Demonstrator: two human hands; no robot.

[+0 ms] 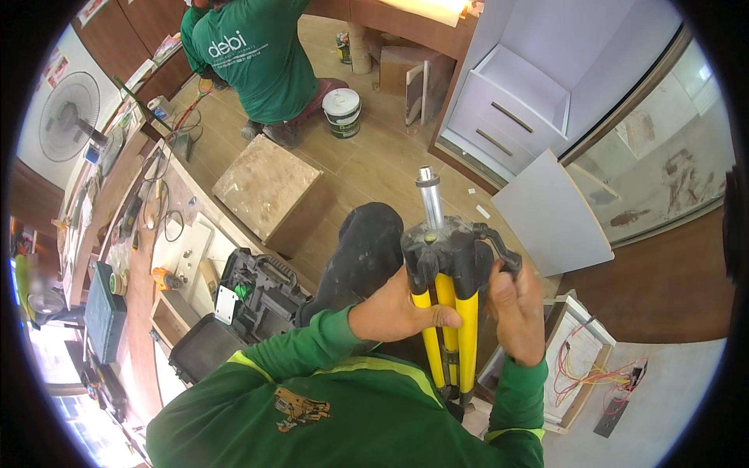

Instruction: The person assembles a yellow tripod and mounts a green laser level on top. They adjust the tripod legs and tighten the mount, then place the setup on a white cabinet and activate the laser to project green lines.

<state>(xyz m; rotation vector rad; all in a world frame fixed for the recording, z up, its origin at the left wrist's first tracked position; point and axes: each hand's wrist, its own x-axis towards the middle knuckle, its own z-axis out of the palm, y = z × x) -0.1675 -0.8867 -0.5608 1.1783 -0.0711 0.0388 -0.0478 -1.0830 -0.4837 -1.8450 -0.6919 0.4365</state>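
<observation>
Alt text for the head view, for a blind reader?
The left hand grips the legs of a folded yellow-and-black tripod; the right hand is at its crank handle. Beyond are a wooden box and a co-worker; an open black case lies left.

we see a tripod with bright yellow legs, folded close together, and a scuffed black head. from its top we see a bare silver column rising, ringed by a dark collar near the tip. a black crank juts out at the right. the tripod stands near upright in front of the body, the left hand around its legs, the right hand at the crank. we cannot quite make out its feet.
</observation>
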